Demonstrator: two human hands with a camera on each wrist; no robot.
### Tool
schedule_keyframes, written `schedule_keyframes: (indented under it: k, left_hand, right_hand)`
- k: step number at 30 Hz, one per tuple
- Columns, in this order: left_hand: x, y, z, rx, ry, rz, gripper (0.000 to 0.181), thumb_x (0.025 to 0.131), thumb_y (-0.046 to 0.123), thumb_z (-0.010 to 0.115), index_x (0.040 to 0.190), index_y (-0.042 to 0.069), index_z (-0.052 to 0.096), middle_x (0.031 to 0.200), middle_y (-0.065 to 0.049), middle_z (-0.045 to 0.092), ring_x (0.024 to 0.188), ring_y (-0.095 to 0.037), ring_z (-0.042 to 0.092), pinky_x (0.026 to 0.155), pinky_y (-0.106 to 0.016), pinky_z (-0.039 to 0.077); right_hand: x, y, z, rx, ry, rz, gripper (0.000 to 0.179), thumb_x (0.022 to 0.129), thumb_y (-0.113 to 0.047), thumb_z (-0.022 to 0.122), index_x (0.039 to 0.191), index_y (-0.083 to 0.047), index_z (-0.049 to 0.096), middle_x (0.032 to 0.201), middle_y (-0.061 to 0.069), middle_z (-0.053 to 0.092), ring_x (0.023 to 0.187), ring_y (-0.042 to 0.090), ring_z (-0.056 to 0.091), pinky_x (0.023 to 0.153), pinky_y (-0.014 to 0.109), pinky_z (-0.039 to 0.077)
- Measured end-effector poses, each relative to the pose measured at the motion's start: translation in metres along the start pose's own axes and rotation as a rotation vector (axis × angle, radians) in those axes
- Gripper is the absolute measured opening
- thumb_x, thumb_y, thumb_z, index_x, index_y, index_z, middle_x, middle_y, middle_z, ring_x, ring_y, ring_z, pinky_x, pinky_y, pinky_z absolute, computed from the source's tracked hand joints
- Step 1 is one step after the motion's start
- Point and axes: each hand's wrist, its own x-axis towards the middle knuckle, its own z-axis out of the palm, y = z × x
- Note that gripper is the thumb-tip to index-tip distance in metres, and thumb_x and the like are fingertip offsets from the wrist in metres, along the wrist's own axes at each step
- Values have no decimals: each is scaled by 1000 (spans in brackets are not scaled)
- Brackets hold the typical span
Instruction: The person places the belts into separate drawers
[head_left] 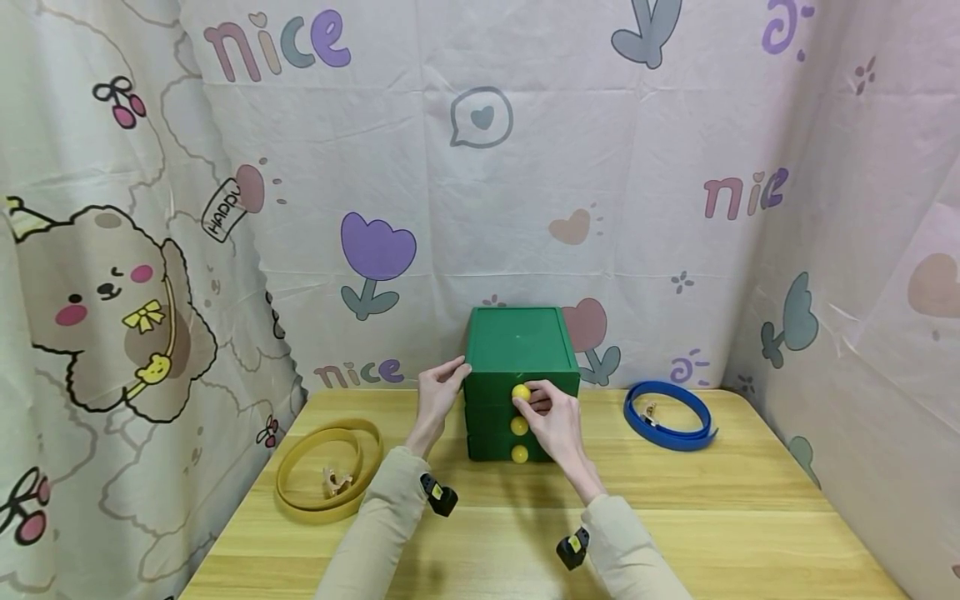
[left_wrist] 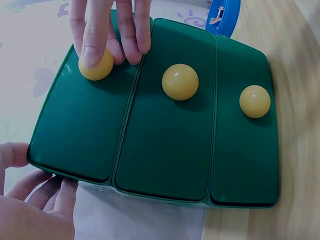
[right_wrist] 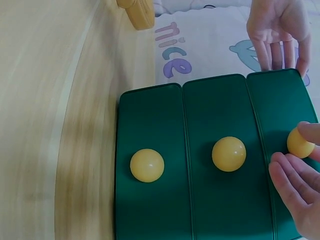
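Note:
In the head view a green three-drawer box (head_left: 522, 342) stands on the table, its three drawer fronts flush, each with a round yellow knob. My right hand (head_left: 553, 421) pinches the top drawer's knob (head_left: 521, 392) between thumb and fingers. Below it sit the middle knob (head_left: 519, 426) and the bottom knob (head_left: 520, 454). My left hand (head_left: 438, 397) holds the box's upper left corner. The left wrist view shows the left thumb at the top edge and the fingers (left_wrist: 66, 197) against the side wall. From the right wrist, the pinched knob (right_wrist: 299, 143) is partly covered by fingers.
A coiled yellow belt (head_left: 285, 492) with a metal buckle lies to the left on the wooden table (head_left: 480, 533). On the right is a coiled blue belt (head_left: 678, 442). A patterned curtain (head_left: 480, 208) hangs right behind the box and along both sides.

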Motion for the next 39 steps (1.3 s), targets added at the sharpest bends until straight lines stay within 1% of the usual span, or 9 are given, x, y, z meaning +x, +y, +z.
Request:
schedule_keyframes:
  k: [5,9,16,21,26,29,32,34,39]
  left_hand:
    - [-1,-1,0,1,3,16,36,98,18,66,130,3,67,132,-20,67,123,-31,64,106,-43,52]
    - [-1,0,0,6,3,13,36,97,18,66,131,4,67,132,-20,67,124,-32,63,107,-43,51]
    - [-2,1,0,7,-14,19,38,99,18,64,133,1,65,135,-22,64,126,-35,61,107,-45,51]
    - [-3,1,0,-3,-10,15,38,98,17,65,133,2,65,135,-21,64,126,-33,62,108,-44,50]
    - [-1,0,0,-12,-4,24,37,97,17,66,131,2,66,133,-21,66,125,-34,62,108,-46,49]
    - [0,-1,0,-8,-7,22,37,98,18,66,132,3,66,133,-21,65,126,-34,62,108,-46,50]
    - [-1,0,0,-3,-15,23,38,98,17,64,133,1,65,135,-22,64,127,-35,61,108,-46,50]
    - [-1,2,-1,1,-21,18,38,99,15,63,134,0,63,136,-23,63,128,-36,60,109,-47,49]
    - [-19,27,-1,18,-32,18,38,99,10,61,134,-6,61,135,-26,62,127,-38,60,109,-49,48]
  right_hand:
    - [-1,1,2,-36,0,8,22,86,-17,81,103,-4,74,81,10,74,70,20,72,64,20,59]
    - [-1,2,2,-42,1,18,23,85,-16,81,104,-5,74,81,10,74,71,21,72,64,20,59]
    - [-2,1,1,-33,-4,12,24,86,-17,81,105,-5,73,83,10,75,72,22,73,64,21,59]
    - [-3,2,0,-28,-14,16,25,86,-17,80,107,-5,73,85,9,75,74,22,73,65,21,59]
    - [-5,3,0,-16,-20,18,27,87,-16,80,110,-5,72,89,10,76,76,23,74,66,20,59]
    - [-8,6,0,7,-11,9,29,87,-13,79,113,-4,71,90,12,75,76,24,74,66,21,59]
    - [-11,9,0,25,7,3,29,87,-12,79,112,-3,70,88,12,75,74,24,74,65,21,59]
    - [-13,11,0,28,17,1,28,86,-12,80,110,-3,70,86,11,74,73,23,73,64,21,59]
    - [-21,20,2,8,16,18,26,85,-12,81,107,-3,70,84,10,74,72,21,72,64,19,58]
